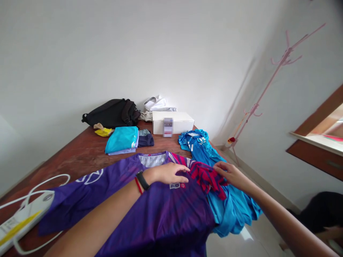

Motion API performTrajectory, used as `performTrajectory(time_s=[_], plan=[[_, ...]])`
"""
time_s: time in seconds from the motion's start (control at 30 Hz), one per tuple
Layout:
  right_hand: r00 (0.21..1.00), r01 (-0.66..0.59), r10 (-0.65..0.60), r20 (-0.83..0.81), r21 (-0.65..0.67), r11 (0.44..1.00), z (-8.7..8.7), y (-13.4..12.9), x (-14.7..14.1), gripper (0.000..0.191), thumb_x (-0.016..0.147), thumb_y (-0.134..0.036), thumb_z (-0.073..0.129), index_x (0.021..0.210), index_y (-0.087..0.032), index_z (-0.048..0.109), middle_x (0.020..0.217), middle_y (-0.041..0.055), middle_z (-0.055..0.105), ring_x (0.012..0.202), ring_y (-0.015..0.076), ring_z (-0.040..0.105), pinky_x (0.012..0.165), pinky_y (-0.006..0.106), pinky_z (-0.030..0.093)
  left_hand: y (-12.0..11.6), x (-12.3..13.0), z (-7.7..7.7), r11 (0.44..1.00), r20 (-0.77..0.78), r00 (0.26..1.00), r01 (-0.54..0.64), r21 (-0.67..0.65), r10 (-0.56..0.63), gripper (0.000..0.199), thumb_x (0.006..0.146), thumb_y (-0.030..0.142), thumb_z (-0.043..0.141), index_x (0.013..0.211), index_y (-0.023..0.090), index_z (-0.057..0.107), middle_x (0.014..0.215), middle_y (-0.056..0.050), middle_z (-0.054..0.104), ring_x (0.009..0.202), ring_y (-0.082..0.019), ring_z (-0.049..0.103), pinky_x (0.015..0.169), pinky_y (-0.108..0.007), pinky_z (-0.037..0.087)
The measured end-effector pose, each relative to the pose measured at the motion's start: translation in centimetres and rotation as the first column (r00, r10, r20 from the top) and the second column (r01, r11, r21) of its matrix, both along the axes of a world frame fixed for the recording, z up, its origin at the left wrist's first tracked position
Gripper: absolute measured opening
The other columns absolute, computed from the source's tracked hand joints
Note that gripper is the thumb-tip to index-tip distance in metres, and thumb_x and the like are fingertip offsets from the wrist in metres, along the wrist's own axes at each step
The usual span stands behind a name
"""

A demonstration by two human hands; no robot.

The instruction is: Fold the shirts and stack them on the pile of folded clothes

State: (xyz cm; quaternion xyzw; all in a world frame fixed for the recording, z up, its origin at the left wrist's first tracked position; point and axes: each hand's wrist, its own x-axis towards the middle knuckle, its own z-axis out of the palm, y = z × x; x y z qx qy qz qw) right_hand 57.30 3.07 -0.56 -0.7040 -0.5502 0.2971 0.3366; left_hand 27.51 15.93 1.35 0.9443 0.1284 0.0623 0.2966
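Our left hand's fingers lie flat and close together, resting on the purple jersey, not pinching anything. Our right hand's fingers sit narrowly on the edge of a red-and-navy striped cloth; we cannot tell whether they grip it. A black wristband and a red string circle our left wrist.

The striped cloth lies on the right side of the purple jersey, whose chest patch reads "BIG". A bright blue jersey hangs off the table edge beside it. Beyond the purple jersey, the dark wooden table holds a crumpled blue shirt, a folded turquoise shirt, a white box whose label is blurred, and a black backpack. To its left lies a white cabled device with a yellow stripe; its small print is unreadable. Well right of it, a pink coat rack stands against the white wall above a tiled floor.
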Motion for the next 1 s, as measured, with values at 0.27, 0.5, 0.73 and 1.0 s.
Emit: performTrajectory(time_s=[0.27,0.5,0.73,1.0], plan=[[0.996,-0.033,0.012,-0.084,-0.25,0.968,-1.2,-2.3,2.0,0.045,0.081,-0.068,0.064,0.078,-0.024,0.066,0.062,0.0043,0.063,0.056,0.0216,0.066,0.041,0.027,0.047,-1.5,2.4,-5.6,0.912,0.08,0.989,-0.147,0.382,0.126,0.034,0.095,0.033,0.064,0.127,0.02,0.068,0.131,-0.015,0.065,0.121,-0.032,0.063,0.103,-0.046,0.051],[0.965,-0.162,0.151,-0.213,-0.034,0.986,-0.9,-2.8,1.6,0.063,0.074,-0.056,0.081,0.127,-0.026,0.066,0.125,0.0125,0.069,0.104,0.0302,0.071,0.089,0.045,0.062,-1.4,2.0,-7.2,0.916,0.268,0.958,-0.193,0.353,0.098,0.031,0.096,0.03,0.06,0.126,0.022,0.067,0.134,-0.013,0.062,0.125,-0.028,0.059,0.109,-0.045,0.048],[0.931,-0.08,0.084,-0.355,0.027,0.996,-1.1,-2.3,-0.1,0.065,0.081,-0.056,0.078,0.138,-0.029,0.06,0.132,0.0115,0.066,0.106,0.0282,0.071,0.089,0.041,0.062,-1.4,2.1,-7.4,0.917,0.299,0.954,-0.139,0.374,0.023,0.028,0.098,0.026,0.055,0.123,0.021,0.068,0.134,-0.012,0.063,0.131,-0.027,0.056,0.114,-0.044,0.043],[0.893,0.037,-0.034,-0.448,-0.003,0.999,-1.9,-0.9,0.0,0.042,0.081,-0.046,0.076,0.117,-0.024,0.07,0.111,0.0101,0.074,0.089,0.0252,0.074,0.071,0.035,0.063,-1.3,2.1,-7.3,0.918,0.29,0.957,-0.114,0.38,-0.001,0.026,0.099,0.024,0.053,0.119,0.018,0.069,0.131,-0.012,0.066,0.128,-0.026,0.058,0.113,-0.042,0.045]])
